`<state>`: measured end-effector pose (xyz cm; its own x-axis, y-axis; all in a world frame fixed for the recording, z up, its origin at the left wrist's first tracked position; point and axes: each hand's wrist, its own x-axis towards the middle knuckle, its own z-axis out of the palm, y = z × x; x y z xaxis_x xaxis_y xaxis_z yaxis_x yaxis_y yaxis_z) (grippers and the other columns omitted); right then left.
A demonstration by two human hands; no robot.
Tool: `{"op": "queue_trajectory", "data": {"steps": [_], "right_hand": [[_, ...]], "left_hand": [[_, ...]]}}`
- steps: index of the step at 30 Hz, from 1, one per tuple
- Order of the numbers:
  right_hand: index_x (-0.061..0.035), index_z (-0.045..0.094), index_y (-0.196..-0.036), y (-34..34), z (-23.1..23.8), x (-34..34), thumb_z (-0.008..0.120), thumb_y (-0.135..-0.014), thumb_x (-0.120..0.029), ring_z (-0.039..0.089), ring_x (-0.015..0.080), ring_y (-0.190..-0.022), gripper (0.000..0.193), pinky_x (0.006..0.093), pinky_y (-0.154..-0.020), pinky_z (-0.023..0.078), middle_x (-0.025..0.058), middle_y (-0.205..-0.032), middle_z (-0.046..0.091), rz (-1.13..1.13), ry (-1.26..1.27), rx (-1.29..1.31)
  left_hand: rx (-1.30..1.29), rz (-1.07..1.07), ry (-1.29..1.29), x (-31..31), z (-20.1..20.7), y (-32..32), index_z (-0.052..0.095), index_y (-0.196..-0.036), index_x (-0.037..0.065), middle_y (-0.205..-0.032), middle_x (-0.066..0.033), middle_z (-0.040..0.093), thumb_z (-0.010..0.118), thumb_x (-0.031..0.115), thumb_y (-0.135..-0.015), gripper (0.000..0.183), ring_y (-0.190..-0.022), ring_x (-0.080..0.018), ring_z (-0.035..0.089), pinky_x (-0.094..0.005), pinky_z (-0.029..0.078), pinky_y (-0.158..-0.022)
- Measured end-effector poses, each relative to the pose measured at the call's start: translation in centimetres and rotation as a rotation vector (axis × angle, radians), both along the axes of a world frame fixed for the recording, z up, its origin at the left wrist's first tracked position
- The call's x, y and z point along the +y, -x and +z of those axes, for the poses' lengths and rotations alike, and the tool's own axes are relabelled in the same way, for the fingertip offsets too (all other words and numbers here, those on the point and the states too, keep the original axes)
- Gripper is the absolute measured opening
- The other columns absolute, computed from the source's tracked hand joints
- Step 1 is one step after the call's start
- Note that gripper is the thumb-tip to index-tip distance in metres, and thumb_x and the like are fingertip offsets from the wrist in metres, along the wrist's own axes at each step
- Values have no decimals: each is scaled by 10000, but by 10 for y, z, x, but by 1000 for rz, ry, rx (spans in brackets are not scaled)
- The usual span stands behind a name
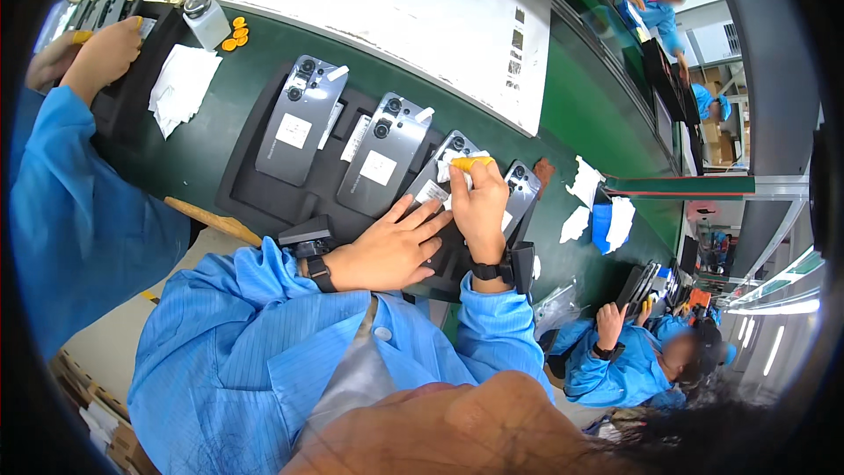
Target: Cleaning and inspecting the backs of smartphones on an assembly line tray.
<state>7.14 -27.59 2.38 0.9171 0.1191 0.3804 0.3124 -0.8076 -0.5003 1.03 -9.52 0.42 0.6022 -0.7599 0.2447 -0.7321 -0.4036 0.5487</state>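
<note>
Four grey smartphones lie back up in a black tray (236, 178), in a slanting row. On the third phone (419, 185) from the left, my left hand (382, 251) lies flat with its fingers spread over the lower part. A white wipe (446, 169) is pinched in my right hand (479, 207), pressed near that phone's camera lenses. Yellow finger cots cover a fingertip or two of this hand. To the left are the first phone (283, 154) and the second phone (359, 186), both with white labels. My right hand partly hides the fourth phone (521, 191).
A metal-topped bottle (205, 22) stands by several orange-yellow finger cots (235, 33) and white paper (183, 84). A white board (387, 18) lies beyond the tray. Torn wipes and a blue container (602, 224) are at right. Co-workers' hands (105, 57) are at left; another person (624, 361) sits right.
</note>
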Motion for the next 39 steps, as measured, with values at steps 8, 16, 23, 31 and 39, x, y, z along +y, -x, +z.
{"op": "queue_trajectory", "data": {"steps": [8,16,23,31,39], "right_hand": [[-55,711,-896,-11,5,10,709,-855,-146,644,375,-707,100,442,-620,512,165,-851,638,27,-66,9],[-26,668,-869,-19,8,3,687,-866,-164,647,390,-696,139,465,-619,516,178,-846,630,24,73,85],[-22,646,-884,-39,9,2,653,-898,-154,647,380,-687,133,453,-604,523,163,-857,617,-108,203,-28],[-28,662,-913,3,-2,9,694,-832,-97,642,353,-707,112,436,-607,522,139,-868,621,44,106,-53],[-30,622,-861,-28,3,2,631,-876,-107,635,390,-696,79,471,-602,511,172,-868,610,-57,152,-110]], "left_hand": [[-16,5,-5,-2,-2,1,695,-1183,78,-1489,-137,449,717,372,-844,449,-1428,-339,341,-596,259,-1147],[-14,4,2,-4,-2,-1,708,-1158,84,-1483,-138,463,712,357,-846,415,-1429,-334,345,-583,243,-1160],[-14,19,19,-6,-3,-2,720,-1107,76,-1491,-125,462,710,325,-850,358,-1415,-332,360,-582,246,-1158],[-1,3,30,-5,-6,-1,712,-1122,92,-1414,-128,508,707,325,-851,357,-1415,-332,362,-597,256,-1148],[-49,27,37,-4,-6,0,716,-1108,75,-1462,-133,476,701,318,-858,349,-1421,-334,351,-593,261,-1147]]}}
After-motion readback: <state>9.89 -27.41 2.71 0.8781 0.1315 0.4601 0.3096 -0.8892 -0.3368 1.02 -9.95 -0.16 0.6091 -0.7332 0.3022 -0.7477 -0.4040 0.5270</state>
